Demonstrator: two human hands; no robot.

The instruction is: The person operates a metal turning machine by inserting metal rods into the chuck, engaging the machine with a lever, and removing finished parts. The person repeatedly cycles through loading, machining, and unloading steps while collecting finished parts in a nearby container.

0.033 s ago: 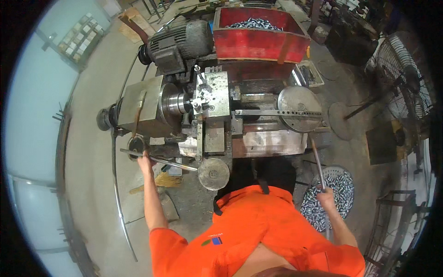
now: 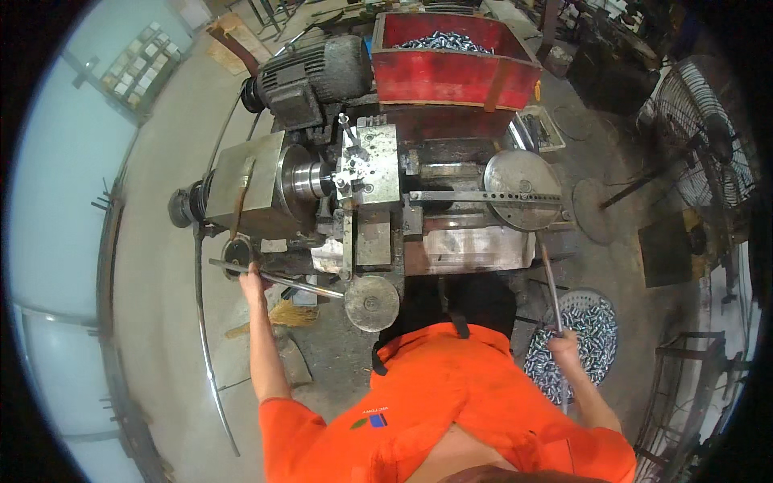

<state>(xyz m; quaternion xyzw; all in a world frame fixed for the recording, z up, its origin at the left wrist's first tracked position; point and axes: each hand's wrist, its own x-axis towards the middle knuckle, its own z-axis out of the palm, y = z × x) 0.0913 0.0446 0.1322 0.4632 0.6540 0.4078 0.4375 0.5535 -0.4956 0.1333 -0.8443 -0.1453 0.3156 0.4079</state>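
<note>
My left hand (image 2: 252, 280) is closed around a long metal lever (image 2: 310, 287), which runs to a round steel disc (image 2: 371, 303) at the front of a lathe-like machine. On the right, my right hand (image 2: 565, 344) grips a second lever (image 2: 551, 278) that comes down from below a larger disc (image 2: 523, 189). A perforated flat bar (image 2: 483, 196) crosses that larger disc and reaches the tool block (image 2: 378, 165). Left of the block sits the round spindle chuck (image 2: 302, 181), beside a boxy metal housing (image 2: 245, 179). Any workpiece at the spindle is too small to make out.
Behind the machine stand an electric motor (image 2: 314, 76) and a red bin (image 2: 455, 80) holding small metal pieces. A round basket (image 2: 596, 302) full of similar pieces is on the floor by my right hand. A fan (image 2: 700, 133) stands far right; a broom (image 2: 291, 314) lies at left.
My right hand and its lever have shifted slightly to the left. My left hand has stayed in nearly the same place on its lever.
</note>
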